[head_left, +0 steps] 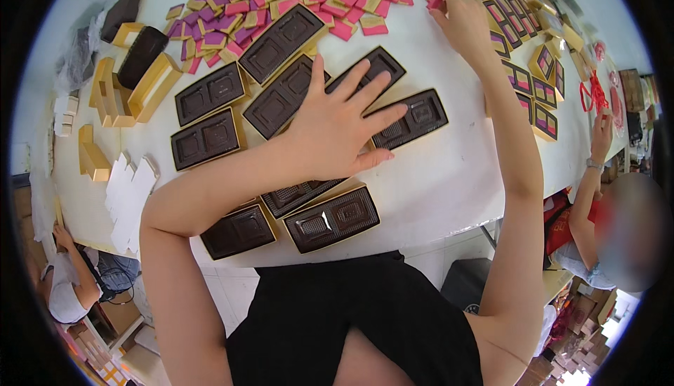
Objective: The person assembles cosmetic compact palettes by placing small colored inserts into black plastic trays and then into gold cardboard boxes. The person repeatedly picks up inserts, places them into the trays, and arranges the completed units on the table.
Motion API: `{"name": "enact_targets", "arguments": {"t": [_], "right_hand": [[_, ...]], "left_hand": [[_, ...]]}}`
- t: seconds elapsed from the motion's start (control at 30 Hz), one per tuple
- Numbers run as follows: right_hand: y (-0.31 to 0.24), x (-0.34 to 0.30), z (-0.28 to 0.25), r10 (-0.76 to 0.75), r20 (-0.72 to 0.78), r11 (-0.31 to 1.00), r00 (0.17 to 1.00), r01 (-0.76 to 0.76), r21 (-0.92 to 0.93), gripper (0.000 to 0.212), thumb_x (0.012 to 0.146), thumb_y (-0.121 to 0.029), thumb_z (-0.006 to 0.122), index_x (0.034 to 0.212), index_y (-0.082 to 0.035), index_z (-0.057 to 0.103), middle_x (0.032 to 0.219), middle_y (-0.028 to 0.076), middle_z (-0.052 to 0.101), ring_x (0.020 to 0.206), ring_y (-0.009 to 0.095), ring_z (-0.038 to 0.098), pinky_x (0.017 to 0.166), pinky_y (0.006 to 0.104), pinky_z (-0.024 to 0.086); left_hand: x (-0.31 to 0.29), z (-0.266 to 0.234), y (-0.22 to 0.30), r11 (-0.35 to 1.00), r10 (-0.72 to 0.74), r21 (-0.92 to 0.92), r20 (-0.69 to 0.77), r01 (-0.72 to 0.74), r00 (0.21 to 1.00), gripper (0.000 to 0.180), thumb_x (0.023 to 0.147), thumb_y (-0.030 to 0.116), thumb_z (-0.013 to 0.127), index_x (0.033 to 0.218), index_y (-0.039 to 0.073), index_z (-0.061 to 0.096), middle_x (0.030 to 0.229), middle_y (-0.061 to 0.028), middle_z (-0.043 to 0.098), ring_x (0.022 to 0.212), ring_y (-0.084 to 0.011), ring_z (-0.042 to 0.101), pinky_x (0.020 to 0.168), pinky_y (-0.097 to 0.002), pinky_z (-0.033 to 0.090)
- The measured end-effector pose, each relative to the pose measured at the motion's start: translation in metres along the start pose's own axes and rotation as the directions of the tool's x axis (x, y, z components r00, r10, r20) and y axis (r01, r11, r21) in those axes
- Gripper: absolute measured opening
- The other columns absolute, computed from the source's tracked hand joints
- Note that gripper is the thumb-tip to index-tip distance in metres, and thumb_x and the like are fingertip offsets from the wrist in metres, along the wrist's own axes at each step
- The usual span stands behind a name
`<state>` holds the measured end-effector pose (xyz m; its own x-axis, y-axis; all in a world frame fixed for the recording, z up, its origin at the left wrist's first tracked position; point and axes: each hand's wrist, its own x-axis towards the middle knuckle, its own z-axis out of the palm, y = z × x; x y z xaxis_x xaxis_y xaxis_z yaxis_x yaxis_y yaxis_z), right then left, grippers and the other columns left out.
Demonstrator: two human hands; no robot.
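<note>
My left hand is spread flat, fingers apart, over several gold boxes with dark brown two-compartment plastic trays. One such box lies by its fingertips; another box is beyond the hand. The trays that show have nothing in their compartments, and the hand and forearm hide parts of some boxes. At the far right of the pile, my right hand pinches a small pink packet between thumb and fingers. Loose pink, purple and gold packets are heaped along the far side of the table.
Filled boxes with pink and purple packets stand in rows on the right. Gold sleeves, a dark tray stack and white card pieces lie on the left. People work on both sides; one hand is near red ribbon.
</note>
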<state>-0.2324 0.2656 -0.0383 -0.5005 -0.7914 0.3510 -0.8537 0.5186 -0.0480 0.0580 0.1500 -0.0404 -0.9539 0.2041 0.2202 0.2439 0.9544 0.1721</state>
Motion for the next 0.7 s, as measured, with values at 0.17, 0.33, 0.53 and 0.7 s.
{"name": "enact_targets", "arguments": {"t": [0.17,0.33,0.53,0.7], "right_hand": [[-0.072,-0.079,-0.065,-0.048,0.030,0.902,0.998,0.030,0.431,0.019,0.083,-0.018,0.074,0.095,-0.004,0.070,0.084,0.009,0.070,0.081,0.027,0.066,0.072,0.0375,0.051],[-0.103,-0.140,-0.046,-0.108,-0.080,0.994,0.991,0.109,-0.002,0.041,0.082,-0.030,0.074,0.109,-0.001,0.067,0.117,0.009,0.062,0.101,0.029,0.060,0.090,0.0451,0.044],[-0.115,-0.151,-0.054,-0.174,0.003,0.980,0.985,0.173,-0.102,0.047,0.084,-0.037,0.070,0.115,-0.001,0.067,0.126,0.005,0.059,0.126,0.028,0.048,0.109,0.0643,0.026],[-0.076,-0.069,-0.063,-0.232,-0.156,0.935,0.960,0.265,0.237,0.014,0.082,-0.011,0.073,0.096,-0.007,0.072,0.098,0.006,0.070,0.089,0.030,0.061,0.080,0.0405,0.048]], "left_hand": [[-0.004,0.002,0.002,0.999,-0.031,0.006,-0.077,0.032,0.997,0.062,0.085,0.053,0.066,0.135,0.017,0.058,0.145,-0.0155,0.049,0.138,-0.0363,0.041,0.107,-0.0706,0.026],[-0.002,0.002,0.002,0.999,-0.050,0.004,-0.101,0.051,0.994,0.064,0.084,0.052,0.069,0.133,0.013,0.059,0.143,-0.0144,0.051,0.136,-0.0351,0.043,0.107,-0.0685,0.028],[-0.002,0.006,0.001,0.998,-0.044,-0.044,-0.106,0.039,0.993,0.063,0.085,0.050,0.069,0.133,0.010,0.058,0.144,-0.0154,0.050,0.137,-0.0367,0.042,0.108,-0.0693,0.025],[-0.002,0.007,0.001,0.996,-0.021,-0.088,-0.093,0.013,0.995,0.062,0.087,0.048,0.067,0.135,0.009,0.056,0.145,-0.0170,0.048,0.138,-0.0381,0.040,0.110,-0.0683,0.024]]}}
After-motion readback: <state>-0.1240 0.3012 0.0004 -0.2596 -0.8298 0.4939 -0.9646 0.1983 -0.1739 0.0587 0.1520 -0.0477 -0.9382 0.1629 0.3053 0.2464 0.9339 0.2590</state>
